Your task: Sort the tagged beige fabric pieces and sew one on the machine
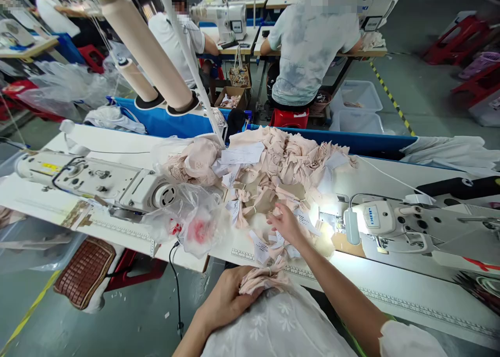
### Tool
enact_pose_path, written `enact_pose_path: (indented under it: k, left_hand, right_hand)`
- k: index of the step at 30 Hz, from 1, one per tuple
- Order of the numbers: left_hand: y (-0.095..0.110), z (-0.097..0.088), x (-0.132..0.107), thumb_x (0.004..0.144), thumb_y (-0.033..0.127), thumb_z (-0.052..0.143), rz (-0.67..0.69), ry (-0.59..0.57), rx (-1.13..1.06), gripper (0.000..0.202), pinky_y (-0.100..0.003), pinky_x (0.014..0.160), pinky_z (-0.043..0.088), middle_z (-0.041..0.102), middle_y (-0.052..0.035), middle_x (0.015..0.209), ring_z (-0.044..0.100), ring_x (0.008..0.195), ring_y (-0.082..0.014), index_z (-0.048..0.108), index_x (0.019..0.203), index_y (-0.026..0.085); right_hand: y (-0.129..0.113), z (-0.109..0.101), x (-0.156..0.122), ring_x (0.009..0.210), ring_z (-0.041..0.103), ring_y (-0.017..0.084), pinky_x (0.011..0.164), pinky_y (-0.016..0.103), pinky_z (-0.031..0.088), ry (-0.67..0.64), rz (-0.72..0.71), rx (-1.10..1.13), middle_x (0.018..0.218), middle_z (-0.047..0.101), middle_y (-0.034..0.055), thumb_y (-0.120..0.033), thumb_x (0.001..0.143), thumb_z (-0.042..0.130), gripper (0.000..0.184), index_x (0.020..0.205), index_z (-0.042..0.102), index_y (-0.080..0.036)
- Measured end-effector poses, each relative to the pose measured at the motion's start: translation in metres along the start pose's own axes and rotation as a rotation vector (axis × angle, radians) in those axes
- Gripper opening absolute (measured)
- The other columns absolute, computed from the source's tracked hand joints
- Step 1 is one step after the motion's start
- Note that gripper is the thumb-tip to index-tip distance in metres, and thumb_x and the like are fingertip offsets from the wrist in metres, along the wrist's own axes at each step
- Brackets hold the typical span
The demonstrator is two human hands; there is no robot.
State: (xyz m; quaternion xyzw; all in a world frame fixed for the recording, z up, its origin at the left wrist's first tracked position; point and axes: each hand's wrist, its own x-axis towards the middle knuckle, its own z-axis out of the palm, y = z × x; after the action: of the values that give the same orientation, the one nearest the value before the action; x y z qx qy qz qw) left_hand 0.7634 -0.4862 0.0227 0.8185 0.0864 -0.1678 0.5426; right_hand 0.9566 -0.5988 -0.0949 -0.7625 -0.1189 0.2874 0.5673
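My left hand point(228, 297) is closed round a small bundle of beige fabric pieces point(263, 280) held over my lap, just below the table's front edge. My right hand point(287, 224) reaches forward with its fingers spread, resting on the near side of a big pile of beige fabric pieces point(281, 175) on the white table point(390, 289). White paper tags point(260, 250) lie among the pieces near that hand. Nothing shows in the right hand's fingers.
A white sewing machine point(394, 221) stands right of the pile under a bright lamp, another sewing machine point(101, 182) at left. Clear plastic bags point(197, 219) sit left of the pile. Tall thread cones point(148, 50) rise behind. Two seated people work at machines beyond.
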Motion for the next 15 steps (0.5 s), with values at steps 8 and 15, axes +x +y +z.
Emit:
enact_pose_path:
  k: [8, 15]
  left_hand:
    - [-0.016, 0.0, -0.009, 0.095, 0.045, 0.055, -0.003, 0.205, -0.205, 0.04, -0.03, 0.098, 0.047, 0.066, -0.0088, 0.124, 0.062, 0.108, -0.0245, 0.064, 0.125, 0.02]
    - [-0.049, -0.005, -0.009, 0.086, 0.053, 0.067, -0.082, 0.44, -0.525, 0.049, -0.038, 0.096, 0.056, 0.064, -0.011, 0.13, 0.059, 0.119, -0.0328, 0.067, 0.122, 0.019]
  right_hand:
    - [0.014, 0.028, 0.051, 0.051, 0.06, 0.017, 0.047, 0.024, 0.046, 0.073, -0.072, -0.137, 0.067, 0.063, 0.0019, -0.014, 0.086, 0.057, 0.004, 0.083, 0.058, -0.016]
    - [0.011, 0.001, 0.018, 0.067, 0.06, 0.019, 0.062, 0.028, 0.047, 0.188, -0.306, -0.285, 0.082, 0.066, 0.0019, -0.024, 0.087, 0.053, 0.011, 0.084, 0.063, -0.022]
